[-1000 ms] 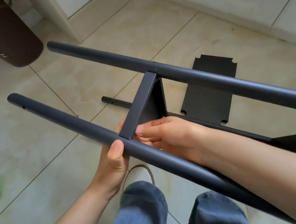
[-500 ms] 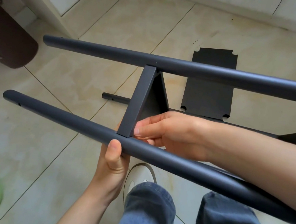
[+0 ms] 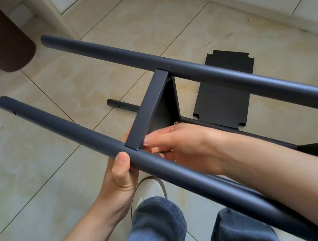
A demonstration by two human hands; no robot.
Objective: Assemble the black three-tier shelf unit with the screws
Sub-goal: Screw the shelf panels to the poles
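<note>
Head view: her left hand (image 3: 120, 178) grips the near pole (image 3: 168, 168) beside the shelf panel (image 3: 148, 109), right hand (image 3: 183, 143) pinching at the joint. Stiff, smooth metal, probably light; hold near joints.

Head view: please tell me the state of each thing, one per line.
Near pole: gripped by left hand.
Shelf panel: fitted between the near and far poles.
Right hand: fingers at the panel corner.
Loose panel: flat on floor.
Loose pole: lying on floor.
</note>
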